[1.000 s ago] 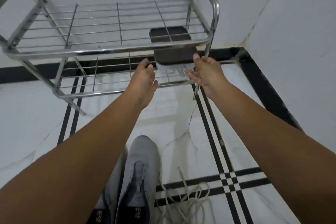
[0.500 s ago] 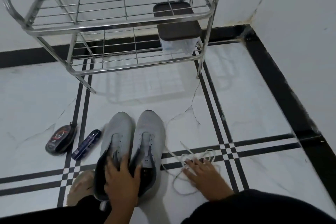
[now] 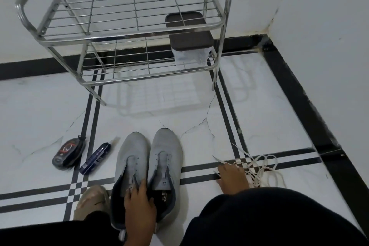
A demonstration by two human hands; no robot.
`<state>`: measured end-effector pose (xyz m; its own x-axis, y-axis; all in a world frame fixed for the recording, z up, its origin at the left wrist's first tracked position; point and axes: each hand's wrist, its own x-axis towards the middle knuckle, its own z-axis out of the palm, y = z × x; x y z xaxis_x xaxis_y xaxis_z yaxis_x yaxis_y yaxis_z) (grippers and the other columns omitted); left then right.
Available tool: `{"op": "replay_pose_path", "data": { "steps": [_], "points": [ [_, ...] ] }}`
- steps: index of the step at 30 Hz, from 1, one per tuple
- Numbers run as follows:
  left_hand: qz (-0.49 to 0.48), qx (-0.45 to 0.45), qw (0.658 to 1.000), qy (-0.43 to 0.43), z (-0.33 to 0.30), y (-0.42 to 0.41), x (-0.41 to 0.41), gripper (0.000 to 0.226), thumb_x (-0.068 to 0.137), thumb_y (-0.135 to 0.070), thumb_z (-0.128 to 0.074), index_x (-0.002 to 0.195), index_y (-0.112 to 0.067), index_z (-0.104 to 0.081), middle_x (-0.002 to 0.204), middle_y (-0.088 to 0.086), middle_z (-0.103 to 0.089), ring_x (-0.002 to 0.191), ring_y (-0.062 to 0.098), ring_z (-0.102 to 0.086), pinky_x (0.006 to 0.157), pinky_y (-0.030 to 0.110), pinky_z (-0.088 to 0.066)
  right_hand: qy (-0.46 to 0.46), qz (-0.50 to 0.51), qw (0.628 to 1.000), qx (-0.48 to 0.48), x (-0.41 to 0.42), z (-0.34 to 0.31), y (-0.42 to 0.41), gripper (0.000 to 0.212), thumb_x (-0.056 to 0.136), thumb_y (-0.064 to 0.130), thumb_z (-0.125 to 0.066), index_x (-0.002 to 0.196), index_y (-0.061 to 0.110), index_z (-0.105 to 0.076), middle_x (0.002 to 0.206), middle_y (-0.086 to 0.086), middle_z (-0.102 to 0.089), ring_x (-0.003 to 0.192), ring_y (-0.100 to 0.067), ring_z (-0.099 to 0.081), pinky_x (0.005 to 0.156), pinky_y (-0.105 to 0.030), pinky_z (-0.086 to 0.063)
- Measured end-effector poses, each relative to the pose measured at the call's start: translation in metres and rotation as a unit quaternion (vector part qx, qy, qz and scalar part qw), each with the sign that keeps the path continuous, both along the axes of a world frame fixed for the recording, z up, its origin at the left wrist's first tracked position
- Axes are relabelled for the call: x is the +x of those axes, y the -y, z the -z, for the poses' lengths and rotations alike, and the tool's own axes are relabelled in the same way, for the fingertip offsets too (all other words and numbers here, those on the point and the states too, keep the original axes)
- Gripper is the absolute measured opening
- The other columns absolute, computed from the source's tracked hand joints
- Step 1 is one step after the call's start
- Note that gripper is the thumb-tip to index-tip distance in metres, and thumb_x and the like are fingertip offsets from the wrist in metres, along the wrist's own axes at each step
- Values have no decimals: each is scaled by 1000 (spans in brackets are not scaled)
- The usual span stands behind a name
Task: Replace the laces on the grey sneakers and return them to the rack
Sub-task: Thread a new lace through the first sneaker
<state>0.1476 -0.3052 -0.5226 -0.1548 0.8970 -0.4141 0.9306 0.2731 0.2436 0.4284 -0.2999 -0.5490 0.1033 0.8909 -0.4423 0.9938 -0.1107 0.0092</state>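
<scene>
— Gripping with the left hand [image 3: 139,203]: fingers curled over the inner collars of the grey sneakers [image 3: 148,166], fingertips tucked into the opening of the left-side shoe, palm across the gap between the two

— And the right hand [image 3: 232,177]?

— Resting low on the floor [image 3: 209,132], fingers spread and fairly straight, lying on the near end of the white laces [image 3: 259,168]. Hard to say whether any strand is pinched; looks more like touching than clenching

— Pose of the arms?

— Left forearm rising from the bottom edge, wrist bent forward over the heels. Right wrist hidden behind a dark-clad knee [image 3: 269,217], only the back of the hand and fingers showing

— Where do the shoes sit?

— Side by side on the white tile, toes toward the metal rack [image 3: 123,36], well apart from it, eyelets bare. Laces in a loose tangle to the right, across the black tile stripes

— Anything else?

— Box with a dark lid [image 3: 188,34] on the lower shelf, right end. Shoe polish tin [image 3: 68,153] and dark blue tube [image 3: 94,159] left of the sneakers. Tan slipper [image 3: 91,201] just beside the left heel, partly cut off by dark trousers. Heels of both sneakers covered by hand and leg; print on the insole too blurred to read
</scene>
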Motion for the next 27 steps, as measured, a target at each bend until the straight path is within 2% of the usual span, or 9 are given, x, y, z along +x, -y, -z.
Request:
{"op": "replay_pose_path", "data": {
  "steps": [3, 8, 11, 13, 15, 18, 23, 25, 27],
  "points": [
    [14, -54, 998, -10, 0, 6, 4, 66, 95, -33, -47, 152, -22, -15, 155, 10, -26, 144, 28, -20, 120, 35, -11, -36, 50, 996, -69, -6, -1, -9, 27, 99, 31, -42, 122, 20, -52, 128, -1, -57, 123, -23, -49, 100, -38, -35],
    [-65, 1, 991, 116, -12, 21, 13, 62, 87, -31, -41, 146, -17, -30, 147, 11, -40, 135, 30, -35, 113, 41, -29, -322, 244, 914, -37, 6, -59, -35, 11, 98, 22, -47, 87, 19, -50, 83, -3, -70, 81, -19, -68, 71, -28, -48],
    [-141, 96, 965, 201, -31, 21, 15, 55, 92, -19, -47, 145, -17, -32, 141, 10, -48, 125, 30, -49, 100, 40, -42, -380, 180, 906, -52, 16, -135, -61, 7, 95, 16, -55, 95, 10, -58, 74, -4, -71, 67, -16, -67, 65, -26, -51],
    [-149, 144, 956, 207, -41, 17, 10, 47, 95, -23, -47, 141, -19, -37, 137, 7, -52, 120, 28, -53, 93, 37, -45, -404, 127, 899, -112, 21, -197, -79, 11, 93, 10, -58, 100, 2, -61, 81, -9, -73, 72, -17, -68, 73, -27, -53],
    [-122, 177, 965, 147, -46, 12, 0, 35, 93, -20, -50, 127, -16, -52, 120, 8, -61, 108, 30, -58, 85, 38, -48, -374, 65, 909, -171, 20, -260, -95, 15, 92, 13, -62, 103, 3, -64, 90, -9, -75, 83, -17, -70, 85, -31, -54],
    [-98, 163, 981, 41, -44, 7, -16, 25, 87, -18, -56, 111, -13, -58, 111, 10, -60, 104, 32, -57, 78, 43, -49, -308, 19, 930, -200, 8, -328, -119, 15, 91, 16, -62, 103, 9, -67, 95, -6, -75, 84, -15, -71, 73, -22, -53],
    [-53, 8, 995, 80, -39, 17, -31, 32, 97, -21, -30, 124, -21, -46, 127, 3, -55, 114, 25, -54, 93, 37, -45, -349, 88, 932, -33, -52, -344, -128, 11, 87, 18, -70, 94, 9, -71, 86, -7, -72, 68, -14, -64, 63, -19, -54],
    [-3, 8, 998, 63, -39, 24, -32, 32, 100, -21, -25, 127, -20, -42, 128, 3, -52, 115, 22, -53, 95, 35, -45, -445, 193, 870, 85, -89, -303, -107, 2, 88, 9, -67, 88, 10, -69, 78, -5, -67, 57, -11, -56, 48, -14, -47],
    [41, 5, 998, 50, -40, 34, -35, 31, 102, -21, -23, 130, -20, -38, 129, 3, -49, 115, 20, -52, 95, 32, -44, -493, 312, 804, 112, -125, -245, -77, 12, 85, 5, -62, 78, 12, -69, 75, -6, -66, 49, -13, -51, 47, -21, -43]
  ]
}}
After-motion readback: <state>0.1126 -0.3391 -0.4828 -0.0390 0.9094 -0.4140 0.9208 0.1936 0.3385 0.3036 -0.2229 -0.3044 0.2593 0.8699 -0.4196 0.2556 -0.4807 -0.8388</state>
